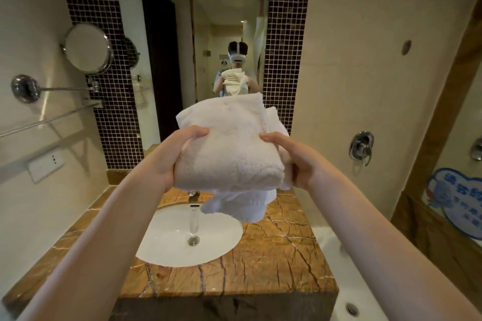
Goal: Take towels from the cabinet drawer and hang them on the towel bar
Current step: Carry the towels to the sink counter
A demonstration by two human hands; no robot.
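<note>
A folded white towel point(229, 148) is held up at chest height above the sink, part of it drooping loose below. My left hand point(169, 156) grips its left side and my right hand point(292, 156) grips its right side, thumbs on top. A chrome towel bar point(52, 89) juts from the left wall, with a glass shelf point(49, 118) just beneath it. The bar is bare. The cabinet drawer is out of view.
A white basin point(167, 242) with a chrome faucet point(193, 194) sits in a brown marble counter point(281, 255). A round swivel mirror point(87, 47) hangs on the left wall. The big wall mirror point(208, 34) reflects a person. A bathtub edge point(347, 302) lies at the lower right.
</note>
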